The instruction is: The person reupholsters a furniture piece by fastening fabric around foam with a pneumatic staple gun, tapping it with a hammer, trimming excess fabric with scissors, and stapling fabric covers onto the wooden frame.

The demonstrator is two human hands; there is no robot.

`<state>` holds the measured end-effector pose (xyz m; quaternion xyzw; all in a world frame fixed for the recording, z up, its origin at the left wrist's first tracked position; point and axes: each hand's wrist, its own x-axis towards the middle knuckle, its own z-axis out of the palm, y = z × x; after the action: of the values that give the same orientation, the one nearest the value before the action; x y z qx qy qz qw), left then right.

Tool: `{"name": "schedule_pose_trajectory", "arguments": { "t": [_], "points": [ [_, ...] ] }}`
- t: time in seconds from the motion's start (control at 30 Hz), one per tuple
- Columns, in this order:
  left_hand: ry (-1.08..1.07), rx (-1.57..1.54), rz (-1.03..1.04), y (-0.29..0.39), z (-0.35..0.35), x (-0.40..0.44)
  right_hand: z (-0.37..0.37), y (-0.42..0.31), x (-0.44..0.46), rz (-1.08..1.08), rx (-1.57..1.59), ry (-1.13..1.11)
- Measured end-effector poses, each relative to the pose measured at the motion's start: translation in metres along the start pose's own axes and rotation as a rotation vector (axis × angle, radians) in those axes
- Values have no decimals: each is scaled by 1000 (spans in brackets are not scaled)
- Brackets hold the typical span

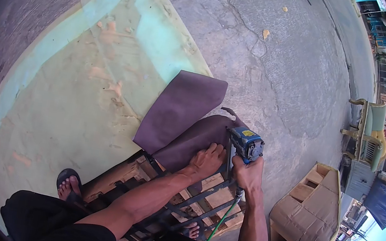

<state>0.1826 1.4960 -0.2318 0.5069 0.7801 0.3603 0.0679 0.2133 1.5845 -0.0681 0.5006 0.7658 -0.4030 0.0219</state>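
Note:
My right hand is wrapped round the handle of a blue pneumatic staple gun, with a green air hose running down from it. The gun's nose is at the edge of a piece of purple upholstery fabric. With fingers curled, my left hand grips and presses that fabric just left of the gun. The fabric drapes over the far end of a wooden frame crossed by black webbing straps; a flap of it lies over the foam sheet. My left fingertips are partly hidden.
A large greenish, stained foam sheet covers the ground at left. To the right stands a brown, cardboard-covered furniture frame. Farther right is an ornate gold armchair by the road. My sandalled foot is beside the wooden frame.

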Motion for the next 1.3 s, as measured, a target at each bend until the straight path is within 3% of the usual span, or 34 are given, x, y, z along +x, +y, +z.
{"name": "schedule_pose_trajectory", "arguments": {
  "t": [0.17,0.23,0.3,0.73,0.8,0.9,1.2,1.3],
  "points": [
    [-10,-1,-7,-3,5,-1,5,-5,11,-59,-48,-46],
    [114,22,7,-1,3,1,2,-7,12,-115,43,-25],
    [101,10,20,0,3,-1,-3,2,15,-15,10,-39],
    [99,7,41,-2,-1,1,-8,2,21,-94,29,-51],
    [107,5,50,-1,0,1,-7,2,19,6,50,-81],
    [150,-4,58,-5,2,0,2,-7,7,-137,70,-77],
    [-32,-96,123,-6,4,-15,10,9,3,-122,13,-77],
    [37,-147,11,-4,4,-22,19,9,-2,-221,3,-44]
  ]
}}
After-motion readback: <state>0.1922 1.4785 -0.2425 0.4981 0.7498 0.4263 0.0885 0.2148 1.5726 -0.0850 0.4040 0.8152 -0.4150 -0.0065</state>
